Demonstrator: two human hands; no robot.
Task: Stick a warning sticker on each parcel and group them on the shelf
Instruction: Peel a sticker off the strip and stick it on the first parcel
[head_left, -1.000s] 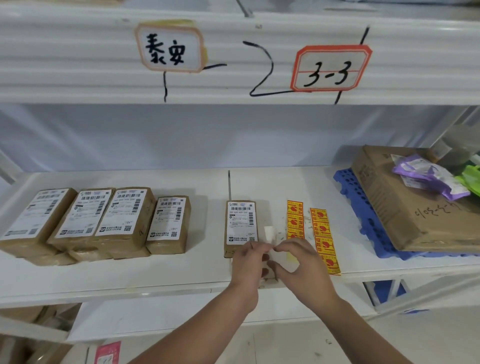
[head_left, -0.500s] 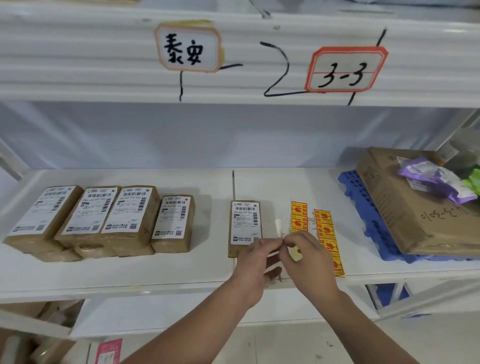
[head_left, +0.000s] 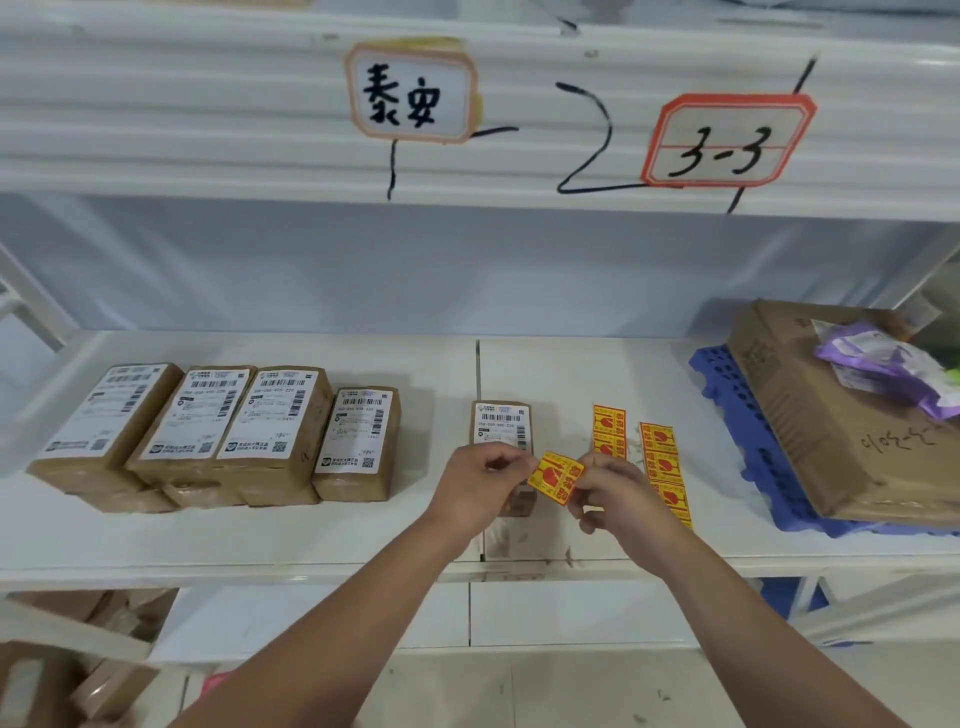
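A yellow warning sticker (head_left: 557, 479) with red print is held between my two hands, its printed face up. My left hand (head_left: 480, 488) pinches its left edge and my right hand (head_left: 618, 491) pinches its right edge. Both hands hover over the near end of a single brown parcel (head_left: 501, 423) with a white label, lying mid-shelf. Two strips of yellow stickers (head_left: 609, 431) (head_left: 660, 452) lie just right of that parcel. Several brown labelled parcels (head_left: 270, 431) sit grouped at the left of the white shelf (head_left: 260, 540).
A big cardboard box (head_left: 831, 431) lies on a blue plastic pallet (head_left: 737, 415) at the right, with purple packets (head_left: 893, 364) on top. The upper shelf beam carries a "3-3" tag (head_left: 727, 140). More cartons (head_left: 47, 670) sit below at the left.
The white backing seen between my fingers is gone and the sticker now shows its yellow face between both hands. My hands have drawn slightly apart over the parcel's near end.
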